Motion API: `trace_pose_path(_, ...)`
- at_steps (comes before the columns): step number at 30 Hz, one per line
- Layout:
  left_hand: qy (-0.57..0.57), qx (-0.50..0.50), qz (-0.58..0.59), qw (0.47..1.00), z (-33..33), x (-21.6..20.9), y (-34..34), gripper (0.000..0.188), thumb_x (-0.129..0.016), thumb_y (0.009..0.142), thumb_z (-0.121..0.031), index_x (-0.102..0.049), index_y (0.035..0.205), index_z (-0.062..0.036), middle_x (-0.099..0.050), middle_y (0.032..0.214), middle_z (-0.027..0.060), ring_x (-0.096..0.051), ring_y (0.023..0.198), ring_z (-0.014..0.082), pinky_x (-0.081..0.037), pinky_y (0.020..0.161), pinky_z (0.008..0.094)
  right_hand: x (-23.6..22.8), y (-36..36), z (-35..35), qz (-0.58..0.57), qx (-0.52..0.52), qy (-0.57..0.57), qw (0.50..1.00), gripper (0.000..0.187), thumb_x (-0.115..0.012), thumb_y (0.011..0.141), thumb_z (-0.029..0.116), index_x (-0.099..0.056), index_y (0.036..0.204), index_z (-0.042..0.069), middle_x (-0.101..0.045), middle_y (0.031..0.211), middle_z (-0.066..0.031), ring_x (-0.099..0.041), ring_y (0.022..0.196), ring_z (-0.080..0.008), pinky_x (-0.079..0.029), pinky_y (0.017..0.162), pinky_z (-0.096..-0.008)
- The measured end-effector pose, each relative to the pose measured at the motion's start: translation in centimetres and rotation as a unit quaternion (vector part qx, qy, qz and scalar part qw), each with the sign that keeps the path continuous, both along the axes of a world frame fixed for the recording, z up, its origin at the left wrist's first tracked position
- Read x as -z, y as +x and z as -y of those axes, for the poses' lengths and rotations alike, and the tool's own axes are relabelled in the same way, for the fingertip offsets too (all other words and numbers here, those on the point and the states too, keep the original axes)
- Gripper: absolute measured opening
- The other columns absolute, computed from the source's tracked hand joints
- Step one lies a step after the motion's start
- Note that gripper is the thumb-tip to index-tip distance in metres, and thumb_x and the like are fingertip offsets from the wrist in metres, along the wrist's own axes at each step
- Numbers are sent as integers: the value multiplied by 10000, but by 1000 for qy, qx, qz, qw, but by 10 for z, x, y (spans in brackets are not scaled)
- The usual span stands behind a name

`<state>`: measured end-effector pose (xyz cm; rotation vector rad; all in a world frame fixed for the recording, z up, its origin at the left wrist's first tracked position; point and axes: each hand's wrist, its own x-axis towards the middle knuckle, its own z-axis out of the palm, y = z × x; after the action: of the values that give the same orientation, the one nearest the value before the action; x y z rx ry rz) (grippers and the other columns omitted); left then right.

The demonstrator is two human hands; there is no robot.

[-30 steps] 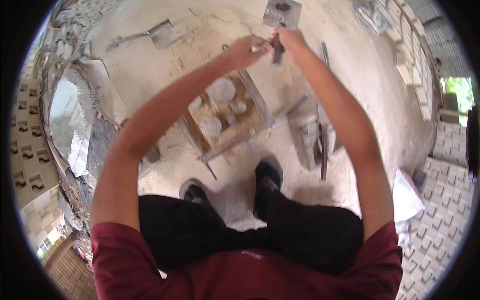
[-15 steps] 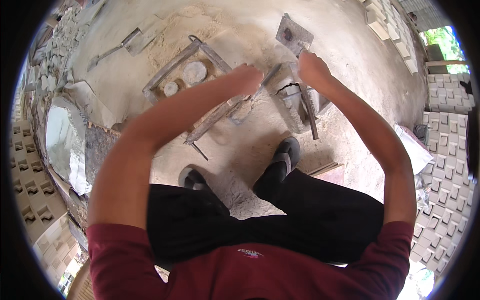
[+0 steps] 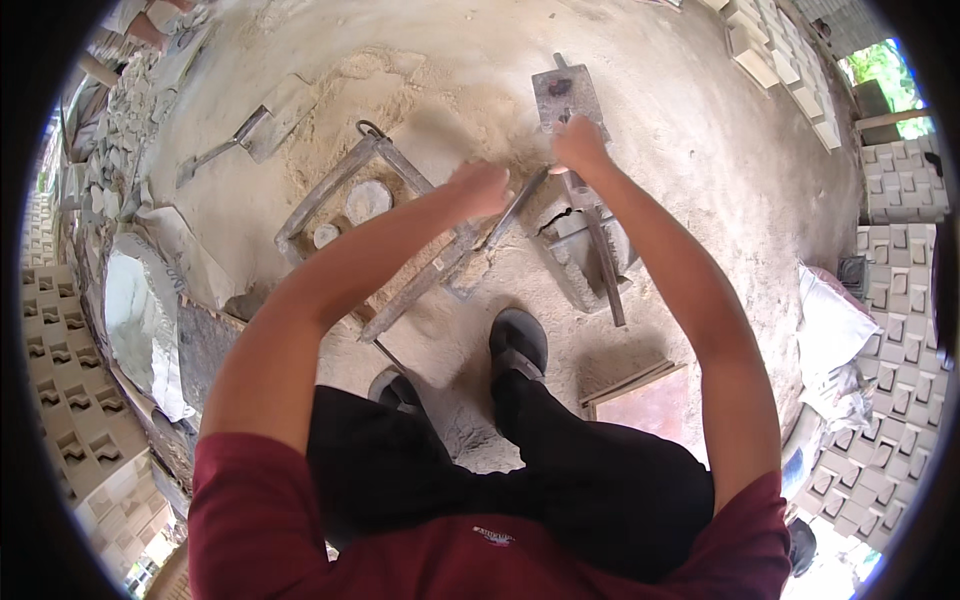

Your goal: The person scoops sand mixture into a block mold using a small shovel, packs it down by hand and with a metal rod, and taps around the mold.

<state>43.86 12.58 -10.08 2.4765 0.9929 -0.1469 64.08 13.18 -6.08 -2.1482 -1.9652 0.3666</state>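
Observation:
My left hand [image 3: 480, 188] is closed beside the upper end of a dark flat bar [image 3: 515, 210]. My right hand [image 3: 578, 146] is closed at the lower edge of a metal plate [image 3: 570, 92] with a dark spot and a short stub. What either fist holds is hidden. Below the right hand lies a grey box-shaped mould [image 3: 575, 262], with a long narrow bar [image 3: 604, 255] across it. Near my left forearm a wooden frame [image 3: 325, 190] lies on the ground, a wire loop at its far corner. Inside it are two round grey pieces [image 3: 368, 202], one larger.
A short-handled shovel [image 3: 252, 125] lies by sandy powder at far left. Rubble [image 3: 125, 150] and a sheet-like pale slab [image 3: 135, 300] line the left side. Patterned blocks are stacked at left [image 3: 65, 340] and right [image 3: 880, 380]. A flat board [image 3: 645, 400] lies near my feet.
The view has shifted, so the ground things appear lower and slightly left. My right hand has moved left and a little farther out against the plate. Both hands stay closed.

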Motion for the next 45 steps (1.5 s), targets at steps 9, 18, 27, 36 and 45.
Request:
trace_pose_path(9, 220, -217, 215, 926, -64, -27, -180, 224, -561, 878, -247, -636, 1007, -80, -608, 1124, 147, -528, 1123, 336, -373, 973, 507, 90, -100, 39, 282, -189, -141, 930, 364, -630, 749, 38, -503, 1050, -123, -660, 875, -227, -646, 854, -370, -482, 777, -484)
trace_pose_path(18, 94, -421, 97, 897, -46, 28, -242, 431, -430, 951, -436, -568, 1146, -78, -550, 1243, 157, -489, 1193, 347, -346, 997, 526, 71, -86, 6, -134, -27, -60, 989, 307, -489, 931, 239, -516, 1050, -42, -601, 1020, -314, -572, 979, -469, -449, 833, -495)
trace_pose_path(27, 86, -497, 89, 859, -44, 23, -235, 457, -378, 977, -437, -572, 1071, -35, -585, 1160, 182, -512, 1135, 367, -367, 968, 520, 54, -33, -122, -27, 52, -8, 998, 374, -519, 912, 285, -563, 1099, -35, -619, 1060, -290, -590, 1019, -438, -455, 883, -483)
trace_pose_path(36, 99, -486, 118, 861, -42, 11, -242, 374, -417, 978, -359, -587, 1011, -28, -599, 1073, 175, -524, 1085, 354, -375, 941, 487, 29, -40, -216, -81, -275, -200, 937, 348, -619, 877, 281, -629, 1093, 8, -656, 1034, -216, -613, 1006, -382, -469, 867, -426)
trace_pose_path(45, 92, -487, 103, 862, -45, 9, -240, 338, -448, 969, -337, -583, 1001, -29, -593, 1033, 169, -526, 1049, 346, -371, 923, 465, 37, -105, -359, 70, -245, -33, 967, 309, -600, 885, 238, -600, 1094, 10, -645, 1053, -225, -603, 1021, -385, -472, 877, -438)
